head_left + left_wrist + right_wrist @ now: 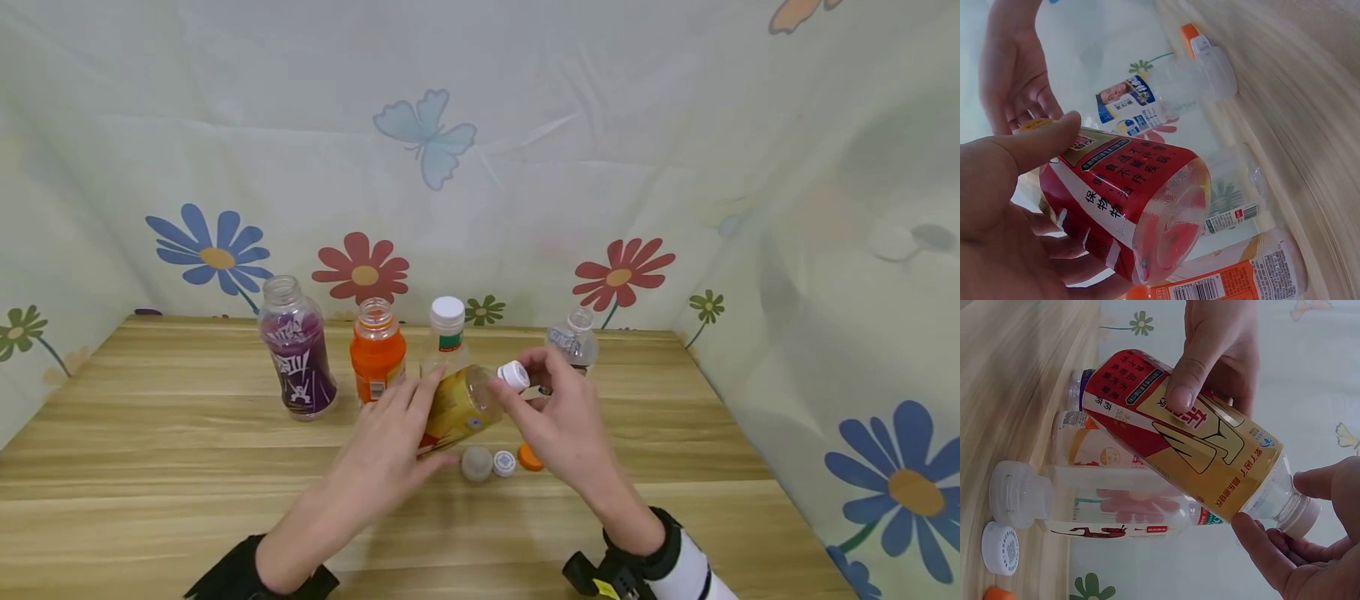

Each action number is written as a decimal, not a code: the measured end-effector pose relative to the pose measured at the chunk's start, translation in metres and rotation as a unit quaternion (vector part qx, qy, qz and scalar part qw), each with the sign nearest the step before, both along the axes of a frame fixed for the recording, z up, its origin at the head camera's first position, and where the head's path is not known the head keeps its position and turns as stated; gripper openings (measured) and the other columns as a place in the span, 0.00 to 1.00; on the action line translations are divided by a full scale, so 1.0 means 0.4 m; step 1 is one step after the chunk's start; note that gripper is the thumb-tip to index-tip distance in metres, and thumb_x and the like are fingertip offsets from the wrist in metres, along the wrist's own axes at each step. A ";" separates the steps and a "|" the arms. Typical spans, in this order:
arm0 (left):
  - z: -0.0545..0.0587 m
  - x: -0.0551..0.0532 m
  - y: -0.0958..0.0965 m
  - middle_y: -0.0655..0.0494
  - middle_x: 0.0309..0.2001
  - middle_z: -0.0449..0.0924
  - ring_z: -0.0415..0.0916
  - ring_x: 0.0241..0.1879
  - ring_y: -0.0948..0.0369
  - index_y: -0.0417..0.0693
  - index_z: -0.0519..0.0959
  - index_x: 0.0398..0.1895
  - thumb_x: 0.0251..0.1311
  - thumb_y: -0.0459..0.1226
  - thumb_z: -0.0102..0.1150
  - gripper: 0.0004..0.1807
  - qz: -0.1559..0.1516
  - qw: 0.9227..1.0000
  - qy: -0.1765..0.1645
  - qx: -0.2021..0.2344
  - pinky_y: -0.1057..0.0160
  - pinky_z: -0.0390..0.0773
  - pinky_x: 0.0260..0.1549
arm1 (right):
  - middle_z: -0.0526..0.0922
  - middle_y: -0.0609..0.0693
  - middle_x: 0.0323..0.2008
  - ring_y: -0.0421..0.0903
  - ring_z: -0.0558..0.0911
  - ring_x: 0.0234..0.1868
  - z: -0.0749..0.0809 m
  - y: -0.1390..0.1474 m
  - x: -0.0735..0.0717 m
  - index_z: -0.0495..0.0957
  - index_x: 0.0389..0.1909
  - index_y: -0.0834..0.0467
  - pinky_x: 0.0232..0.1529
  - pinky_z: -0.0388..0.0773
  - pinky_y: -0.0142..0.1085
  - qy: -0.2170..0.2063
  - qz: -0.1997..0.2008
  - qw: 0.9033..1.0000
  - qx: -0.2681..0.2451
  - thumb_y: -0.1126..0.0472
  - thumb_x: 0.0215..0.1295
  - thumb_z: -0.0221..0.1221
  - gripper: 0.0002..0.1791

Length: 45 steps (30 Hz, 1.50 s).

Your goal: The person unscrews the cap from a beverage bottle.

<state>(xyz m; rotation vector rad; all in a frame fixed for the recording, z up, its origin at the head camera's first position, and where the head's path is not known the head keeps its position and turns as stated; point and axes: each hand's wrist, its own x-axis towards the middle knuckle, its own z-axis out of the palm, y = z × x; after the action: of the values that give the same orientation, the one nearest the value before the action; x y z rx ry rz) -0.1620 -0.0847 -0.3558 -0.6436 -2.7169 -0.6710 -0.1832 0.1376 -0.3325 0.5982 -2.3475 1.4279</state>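
The left hand (384, 433), a tilted clear plastic bottle with yellow-and-red label (459, 408), the right hand (564, 417).
Beyond the left hand stand a purple-wrapped plastic bottle (303, 362) and an orange-wrapped plastic bottle (377, 354); this hand grips the tilted bottle's body. Its long axis rises rightward, the round white plastic cap (514, 376) nearer the right hand, whose thumb and fingers curl around neck and cap.
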 end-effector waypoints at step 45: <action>-0.013 -0.024 -0.028 0.46 0.58 0.78 0.74 0.57 0.46 0.44 0.71 0.71 0.52 0.45 0.80 0.44 0.011 0.999 0.016 -0.051 0.40 0.74 0.55 | 0.56 0.41 0.13 0.37 0.54 0.14 -0.063 0.000 -0.056 0.62 0.16 0.53 0.19 0.53 0.32 -0.081 -0.004 0.984 0.160 0.44 0.84 0.40 0.32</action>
<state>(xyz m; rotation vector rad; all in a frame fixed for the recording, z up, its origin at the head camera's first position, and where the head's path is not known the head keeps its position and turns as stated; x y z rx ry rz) -0.1718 -0.0957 -0.3608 -0.6421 -2.7386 -0.5169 -0.2057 0.1376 -0.3577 0.5707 -2.7324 1.1401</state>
